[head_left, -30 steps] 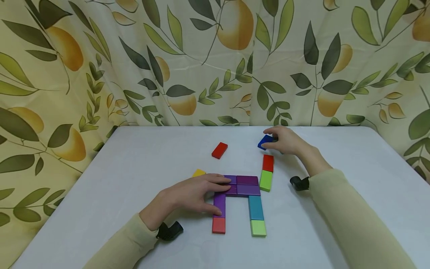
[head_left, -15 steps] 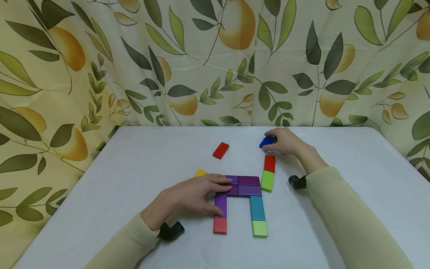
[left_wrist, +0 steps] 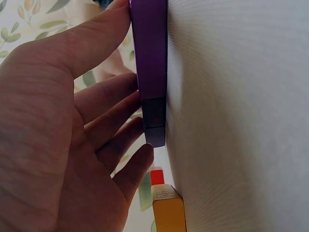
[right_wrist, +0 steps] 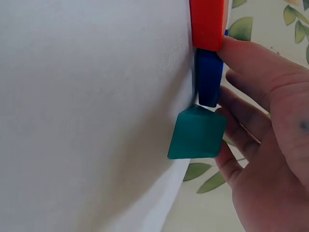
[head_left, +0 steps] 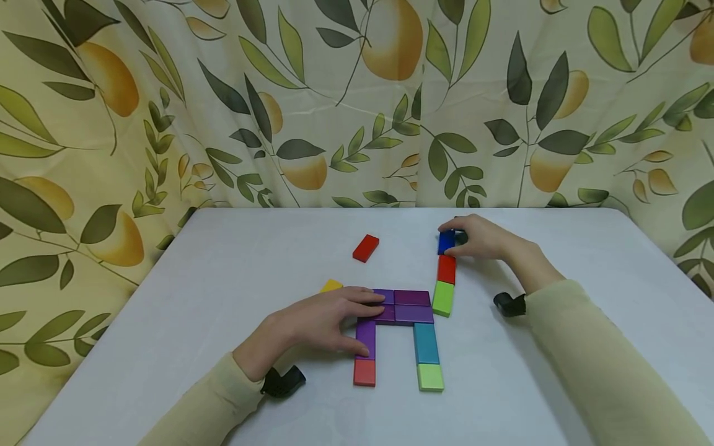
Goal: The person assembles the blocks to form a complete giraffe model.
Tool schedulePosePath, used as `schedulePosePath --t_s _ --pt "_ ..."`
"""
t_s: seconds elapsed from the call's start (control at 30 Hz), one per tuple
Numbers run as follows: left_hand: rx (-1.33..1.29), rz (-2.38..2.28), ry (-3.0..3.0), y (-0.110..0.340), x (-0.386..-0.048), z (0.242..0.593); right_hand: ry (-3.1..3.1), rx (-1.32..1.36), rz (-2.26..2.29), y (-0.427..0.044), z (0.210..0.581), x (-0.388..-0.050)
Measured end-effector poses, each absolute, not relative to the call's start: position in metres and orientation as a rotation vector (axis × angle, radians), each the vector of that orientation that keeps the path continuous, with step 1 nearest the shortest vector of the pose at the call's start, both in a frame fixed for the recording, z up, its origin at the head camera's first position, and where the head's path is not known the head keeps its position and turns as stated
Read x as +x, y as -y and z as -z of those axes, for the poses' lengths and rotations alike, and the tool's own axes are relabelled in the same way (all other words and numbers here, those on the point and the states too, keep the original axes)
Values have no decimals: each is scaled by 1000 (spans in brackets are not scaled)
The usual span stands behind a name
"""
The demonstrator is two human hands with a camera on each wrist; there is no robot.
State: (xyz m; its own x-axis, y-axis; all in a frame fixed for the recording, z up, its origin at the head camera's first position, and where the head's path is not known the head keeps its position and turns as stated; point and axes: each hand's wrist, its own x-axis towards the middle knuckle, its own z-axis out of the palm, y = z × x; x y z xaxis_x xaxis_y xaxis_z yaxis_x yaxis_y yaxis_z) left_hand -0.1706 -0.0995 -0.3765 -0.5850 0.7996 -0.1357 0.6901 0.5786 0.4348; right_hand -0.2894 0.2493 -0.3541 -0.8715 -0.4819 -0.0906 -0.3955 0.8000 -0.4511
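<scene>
At the far right of the head view, my right hand (head_left: 486, 238) pinches a dark blue block (head_left: 445, 242) between thumb and finger. That block lines up with a red block (head_left: 446, 269) and a lime green block (head_left: 443, 298). A teal block (right_wrist: 198, 133) shows by the other right fingers in the right wrist view. My left hand (head_left: 318, 319) rests with extended fingers on the purple blocks (head_left: 413, 314), its thumb on a purple upright block (head_left: 365, 337). The fingers hide part of the purple rows.
A loose red block (head_left: 365, 248) lies farther back on the white table (head_left: 268, 248). Behind the left hand a yellow block (head_left: 331, 285) is partly hidden. A coral block (head_left: 364, 373), a blue-teal block (head_left: 426, 344) and a light green block (head_left: 430, 377) form the figure's legs.
My right hand has turned the blue block from slanted to straight and brought it against the red block's far end. The left hand stays in place.
</scene>
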Motion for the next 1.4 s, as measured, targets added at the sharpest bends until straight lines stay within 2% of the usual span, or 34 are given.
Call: schedulePosePath --t_s 1.4 --pt "1248 -499 -2492 100 -171 376 -2808 -615 663 -253 362 -284"
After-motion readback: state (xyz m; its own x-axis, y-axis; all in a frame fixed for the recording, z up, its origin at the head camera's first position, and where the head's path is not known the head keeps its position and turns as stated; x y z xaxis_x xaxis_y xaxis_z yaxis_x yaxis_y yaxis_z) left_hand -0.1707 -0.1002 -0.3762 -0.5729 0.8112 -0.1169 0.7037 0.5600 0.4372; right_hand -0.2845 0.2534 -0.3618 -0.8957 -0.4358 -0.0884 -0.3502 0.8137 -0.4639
